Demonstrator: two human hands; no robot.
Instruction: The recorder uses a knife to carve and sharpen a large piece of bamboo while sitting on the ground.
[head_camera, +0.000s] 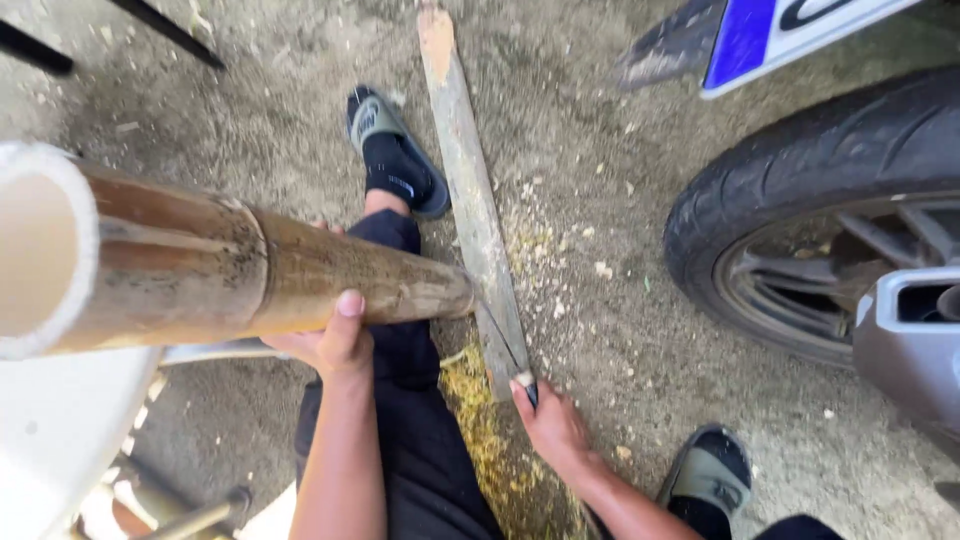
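Here, a thick brown bamboo pole (250, 275) is lying across the person's lap, its hollow cut end (40, 250) pointing near and left, its far end resting against a grey wooden plank (470, 180) on the ground. The left hand (330, 340) is cupping the pole from below, fingers wrapped around it and the thumb pressing on its upper side; the forearm is rising straight from the near edge. The right hand (550, 425) is closing firmly around the handle of a thin dark blade (505, 345), whose tip is meeting the pole's far end beside the plank; the wrist is angling in from the near right. Yellow shavings (480, 430) are lying on the ground between the hands. A sandalled foot (395, 155) is resting left of the plank. A motorcycle tyre (800, 200) is standing to the right.
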